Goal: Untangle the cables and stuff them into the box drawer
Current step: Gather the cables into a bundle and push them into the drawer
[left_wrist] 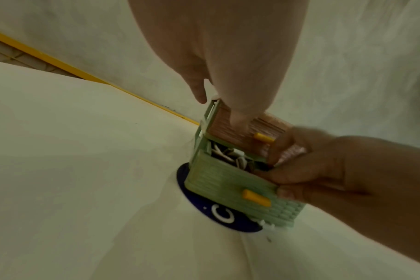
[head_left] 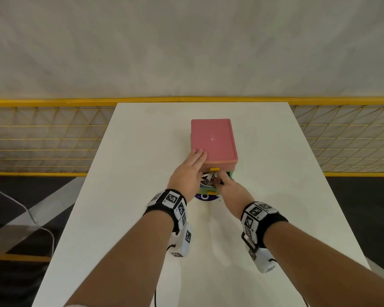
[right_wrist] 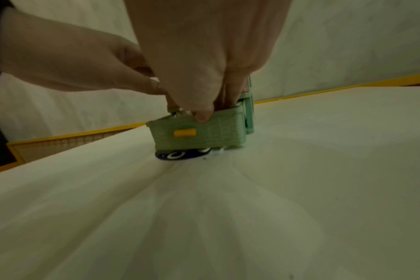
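A small box with a pink lid [head_left: 212, 140] stands in the middle of the white table [head_left: 131, 151]. Its lower green drawer [left_wrist: 228, 181] with a yellow handle [left_wrist: 255, 197] is pulled out toward me, and white and grey cables [left_wrist: 228, 153] lie bunched inside it. My left hand [head_left: 197, 155] rests flat on the lid's near left corner, thumb against the pink upper drawer front [left_wrist: 237, 123]. My right hand [head_left: 220, 180] pinches the green drawer's front wall [right_wrist: 216, 128]: thumb outside on its top edge, curled fingers [left_wrist: 276, 159] dipping inside among the cables.
A dark blue round disc [head_left: 205, 197] lies on the table under the open drawer. A yellow mesh fence [head_left: 42, 138] runs behind and beside the table. A white cord [head_left: 20, 202] trails on the dark floor at the left.
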